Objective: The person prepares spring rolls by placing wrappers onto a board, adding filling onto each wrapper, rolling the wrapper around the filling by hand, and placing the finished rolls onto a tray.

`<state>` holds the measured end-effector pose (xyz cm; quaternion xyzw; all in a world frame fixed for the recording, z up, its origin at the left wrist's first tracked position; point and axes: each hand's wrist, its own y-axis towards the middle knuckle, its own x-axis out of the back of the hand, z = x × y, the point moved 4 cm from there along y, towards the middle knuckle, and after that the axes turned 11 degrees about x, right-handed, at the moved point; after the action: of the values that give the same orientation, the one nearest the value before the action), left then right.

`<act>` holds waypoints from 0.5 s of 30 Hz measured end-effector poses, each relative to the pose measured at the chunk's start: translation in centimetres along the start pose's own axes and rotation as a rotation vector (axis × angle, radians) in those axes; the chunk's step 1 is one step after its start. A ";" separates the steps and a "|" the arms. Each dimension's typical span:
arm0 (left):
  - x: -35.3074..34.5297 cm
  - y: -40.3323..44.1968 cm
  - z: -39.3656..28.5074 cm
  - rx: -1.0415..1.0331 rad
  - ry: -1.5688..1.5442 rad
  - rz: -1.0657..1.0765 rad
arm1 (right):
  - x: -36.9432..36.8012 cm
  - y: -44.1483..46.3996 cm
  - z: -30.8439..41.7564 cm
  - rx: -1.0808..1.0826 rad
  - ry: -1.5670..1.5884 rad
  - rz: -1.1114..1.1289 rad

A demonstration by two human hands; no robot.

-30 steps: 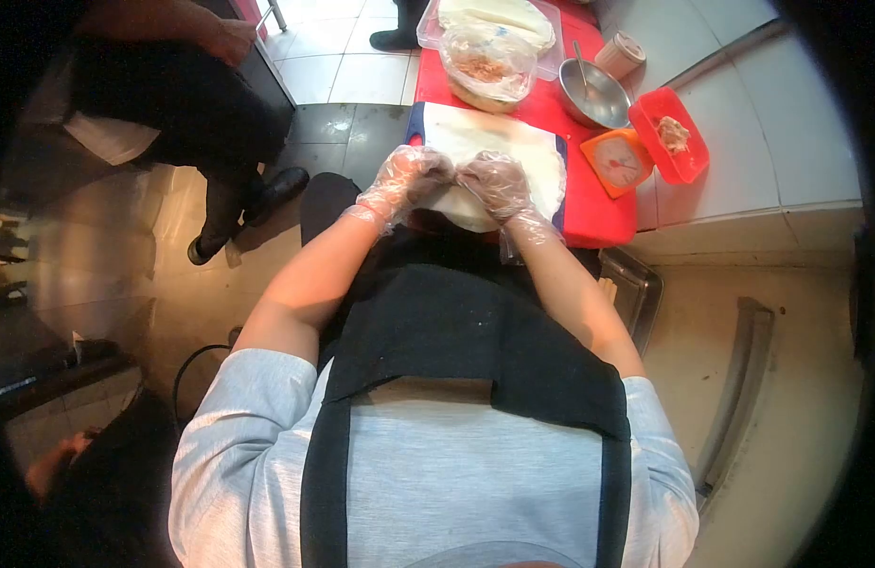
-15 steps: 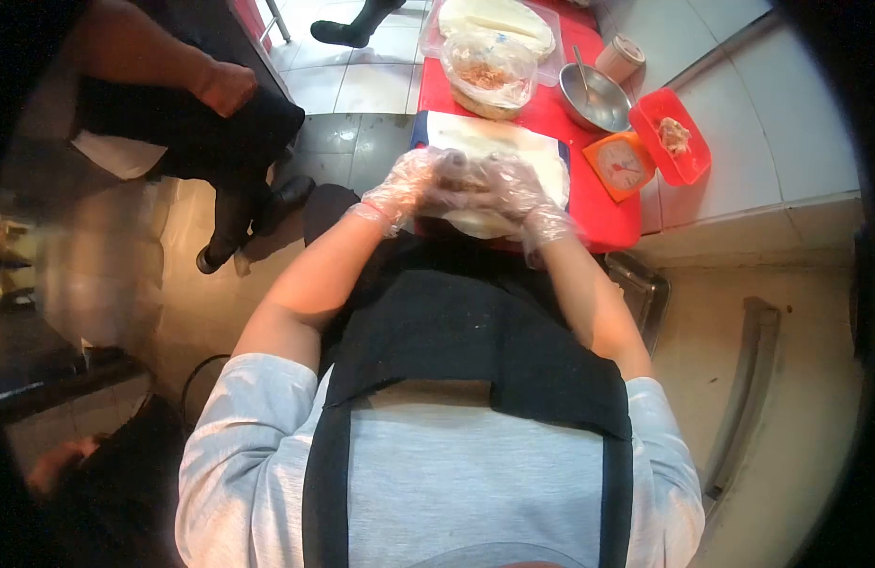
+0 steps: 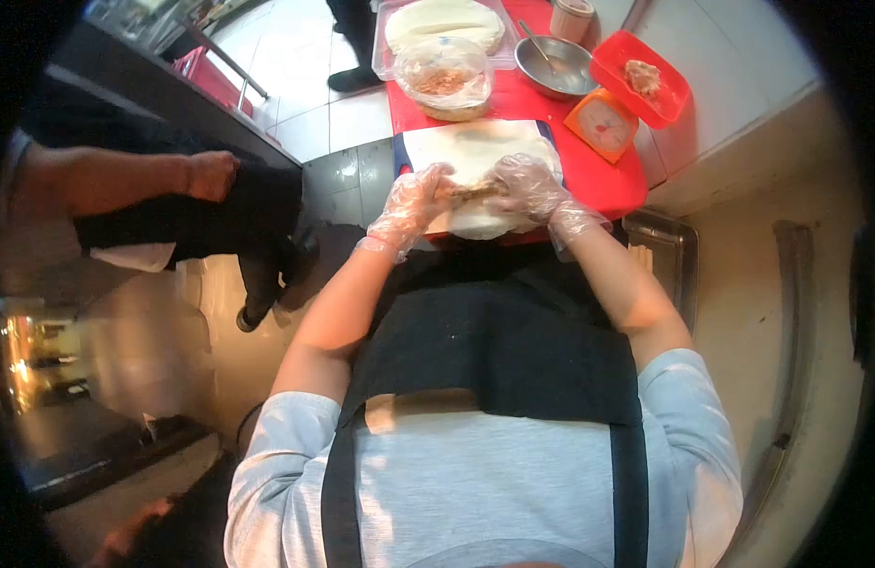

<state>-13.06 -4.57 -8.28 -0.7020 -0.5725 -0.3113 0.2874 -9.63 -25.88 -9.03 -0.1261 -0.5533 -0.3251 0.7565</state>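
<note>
Both my hands wear clear plastic gloves. My left hand and my right hand are closed on the two ends of a clump of brownish filling; its exact kind I cannot make out. Beneath it lies a white, soft-looking sheet, perhaps dough, on a board with dark blue edges. Part of the sheet nearest my body shows below the filling. Just beyond the board stands a bag-lined bowl with reddish-brown shredded filling inside.
On the red table are an orange scale, a red tray with a pale lump, a metal bowl with a spoon, a lidded jar and a clear container of white sheets. Another person's fist is at left.
My hands were blurred over the sheet; now they are a little farther apart, with the filling showing between them. The view has shifted. The other person's fist remains closed.
</note>
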 end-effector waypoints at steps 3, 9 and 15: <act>-0.6 -0.1 0.4 -0.026 -0.143 -0.012 | 0.3 -1.8 -1.5 -0.004 0.046 -0.070; -0.1 -0.2 -0.4 0.040 -0.074 0.021 | 1.6 -2.1 -0.8 0.003 -0.055 -0.069; -0.4 0.1 0.1 0.047 -0.094 0.027 | 0.5 -2.1 -1.7 -0.007 0.019 -0.086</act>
<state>-13.02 -4.79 -8.68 -0.7164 -0.5831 -0.2605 0.2809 -9.54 -28.58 -9.53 -0.1019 -0.5499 -0.3603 0.7466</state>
